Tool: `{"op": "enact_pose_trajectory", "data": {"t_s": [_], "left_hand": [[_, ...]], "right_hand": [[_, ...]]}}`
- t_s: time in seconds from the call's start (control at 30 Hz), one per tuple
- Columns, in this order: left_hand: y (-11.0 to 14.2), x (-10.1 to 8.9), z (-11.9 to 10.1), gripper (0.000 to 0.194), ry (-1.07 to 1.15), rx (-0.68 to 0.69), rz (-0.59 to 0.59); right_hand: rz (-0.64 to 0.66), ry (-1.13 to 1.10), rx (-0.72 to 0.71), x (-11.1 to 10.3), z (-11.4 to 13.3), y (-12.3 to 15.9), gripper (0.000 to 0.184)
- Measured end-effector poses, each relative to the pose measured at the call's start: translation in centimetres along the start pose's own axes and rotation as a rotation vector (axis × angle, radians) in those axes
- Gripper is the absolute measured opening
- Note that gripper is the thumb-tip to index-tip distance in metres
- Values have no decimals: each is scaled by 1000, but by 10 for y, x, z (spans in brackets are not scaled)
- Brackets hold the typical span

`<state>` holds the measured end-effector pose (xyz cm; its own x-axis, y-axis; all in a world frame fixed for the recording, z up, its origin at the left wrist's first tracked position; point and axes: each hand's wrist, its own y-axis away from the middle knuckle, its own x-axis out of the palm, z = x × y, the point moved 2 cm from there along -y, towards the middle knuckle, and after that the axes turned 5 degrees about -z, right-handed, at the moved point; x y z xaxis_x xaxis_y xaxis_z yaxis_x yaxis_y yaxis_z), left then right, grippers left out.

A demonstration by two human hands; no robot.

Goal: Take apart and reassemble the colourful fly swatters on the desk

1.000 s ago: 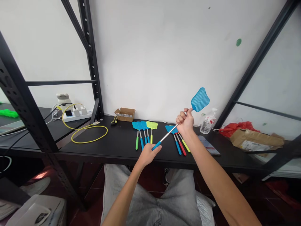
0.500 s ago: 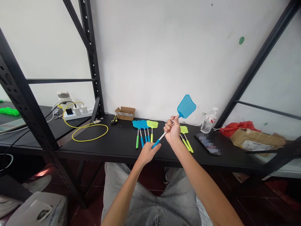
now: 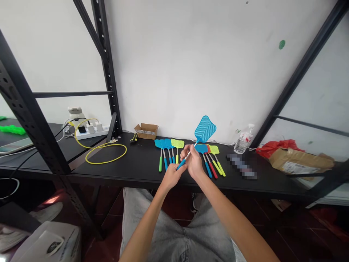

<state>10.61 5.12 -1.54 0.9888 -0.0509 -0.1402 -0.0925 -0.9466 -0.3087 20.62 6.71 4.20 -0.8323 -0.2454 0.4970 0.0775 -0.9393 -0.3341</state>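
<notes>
I hold a blue fly swatter [image 3: 205,128] with a telescopic metal shaft above the black table [image 3: 141,167]. My left hand [image 3: 172,176] is closed round its blue handle. My right hand [image 3: 192,162] pinches the shaft just below the mesh head, close to the left hand, so the shaft looks pushed in short. One row of several swatters [image 3: 169,149] lies on the table left of my hands. A second row of swatters [image 3: 211,157] with blue, red and yellow handles lies to the right.
A small cardboard box [image 3: 145,131] sits by the wall. A yellow cable loop [image 3: 106,153] and a power strip [image 3: 88,131] lie at left. A water bottle [image 3: 244,139], a phone [image 3: 241,165], a red bag [image 3: 275,147] and a parcel [image 3: 300,160] are at right. Black shelf posts [image 3: 107,69] frame the table.
My right hand slid down and left along the shaft towards my left hand. The shaft grew shorter and the blue mesh head came lower and nearer.
</notes>
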Motion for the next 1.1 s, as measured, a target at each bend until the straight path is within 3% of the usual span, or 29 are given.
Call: {"op": "enact_pose_trajectory", "data": {"t_s": [0.13,0.3,0.43,0.73,1.1], "left_hand": [[2,1,-4,55,75,-18,-8],[5,-1,-7,57,112,-36,56],[5,-1,-7,57,168,-39,94],[6,-3,-8,58,64,-40,69],[6,-2,-7,58,59,-4,60]], "right_hand": [[-50,-35,61,-20,9,-4,44],[-214,-161,-110,-46,68,-42,39],[-222,-152,-184,-49,100,-63,28],[-239,-63,-180,-50,67,-50,32],[-265,12,-269,-38,70,-38,32]]}}
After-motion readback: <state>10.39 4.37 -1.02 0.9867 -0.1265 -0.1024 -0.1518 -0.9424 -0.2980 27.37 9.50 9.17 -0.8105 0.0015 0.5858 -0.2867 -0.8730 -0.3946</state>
